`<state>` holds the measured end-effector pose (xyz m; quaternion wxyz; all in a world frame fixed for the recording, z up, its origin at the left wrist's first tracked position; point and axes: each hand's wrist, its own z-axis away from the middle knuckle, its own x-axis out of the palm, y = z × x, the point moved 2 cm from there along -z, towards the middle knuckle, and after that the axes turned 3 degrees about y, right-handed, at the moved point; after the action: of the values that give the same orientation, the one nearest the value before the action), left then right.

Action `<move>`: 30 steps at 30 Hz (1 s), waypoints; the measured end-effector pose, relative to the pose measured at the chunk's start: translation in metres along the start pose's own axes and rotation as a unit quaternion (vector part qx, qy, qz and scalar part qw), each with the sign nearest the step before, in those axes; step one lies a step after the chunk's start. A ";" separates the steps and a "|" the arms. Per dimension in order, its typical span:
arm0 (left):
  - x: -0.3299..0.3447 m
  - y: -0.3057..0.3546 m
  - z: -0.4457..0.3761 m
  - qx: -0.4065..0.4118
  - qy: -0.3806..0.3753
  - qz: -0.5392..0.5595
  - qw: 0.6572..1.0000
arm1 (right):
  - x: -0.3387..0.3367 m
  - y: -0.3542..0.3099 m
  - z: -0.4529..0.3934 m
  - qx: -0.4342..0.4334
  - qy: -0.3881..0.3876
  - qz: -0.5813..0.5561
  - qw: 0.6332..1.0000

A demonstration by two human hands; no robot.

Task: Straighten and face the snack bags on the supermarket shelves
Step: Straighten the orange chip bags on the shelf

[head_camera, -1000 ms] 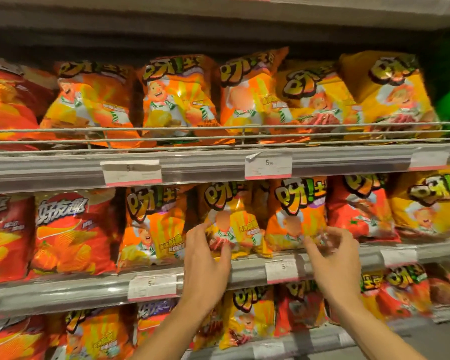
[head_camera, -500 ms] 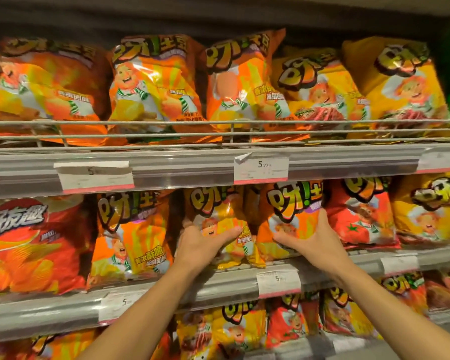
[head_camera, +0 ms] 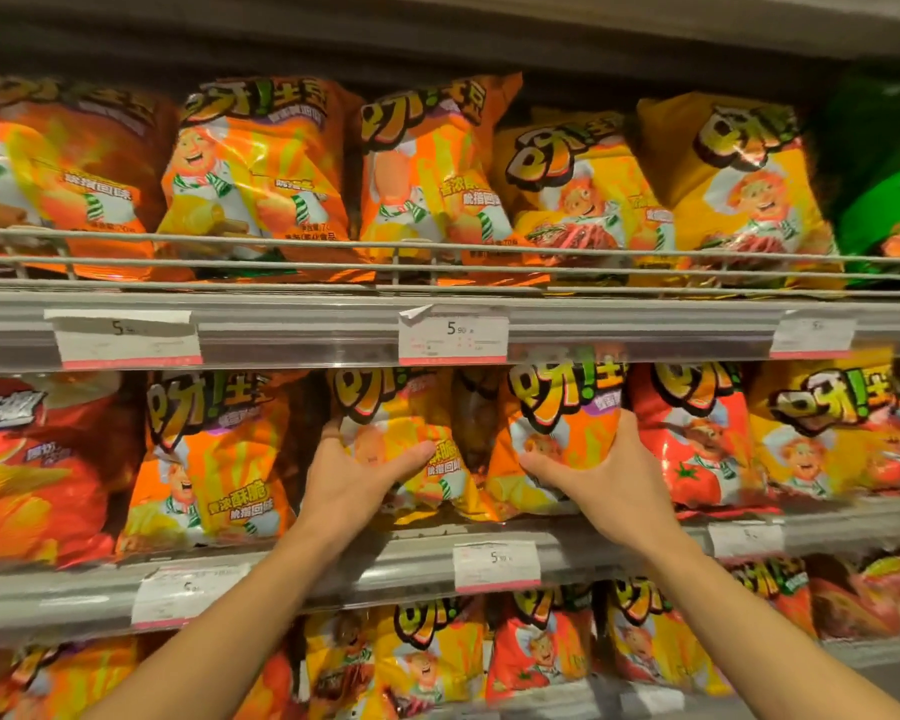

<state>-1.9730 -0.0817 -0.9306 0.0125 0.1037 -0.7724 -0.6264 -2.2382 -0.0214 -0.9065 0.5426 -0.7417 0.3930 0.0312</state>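
On the middle shelf [head_camera: 333, 574], the person has both hands on two neighbouring orange snack bags. The left hand [head_camera: 357, 472] grips the left bag [head_camera: 417, 407], thumb across its front and fingers tucked round its left edge. The right hand [head_camera: 591, 467] holds the right bag [head_camera: 557, 407], thumb on the front low down and fingers wrapped up its right edge. Both bags stand upright, long axis vertical, printed fronts facing out toward the aisle (the left one leans a little, its top tipped left). Between them is a dark gap where a bag sits further back. A red tomato bag [head_camera: 692, 433] stands just beside the right hand. A price tag [head_camera: 496, 563] hangs on the shelf lip below.
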 end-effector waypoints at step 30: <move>0.113 0.027 0.031 0.019 0.019 -0.089 0.996 | -0.095 0.040 0.052 0.073 -0.164 -0.183 0.966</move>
<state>-2.0924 -0.0667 -0.9234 -0.0305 0.1838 -0.7713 -0.6086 -2.3088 0.0696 -0.9139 0.6489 -0.7442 0.1568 0.0238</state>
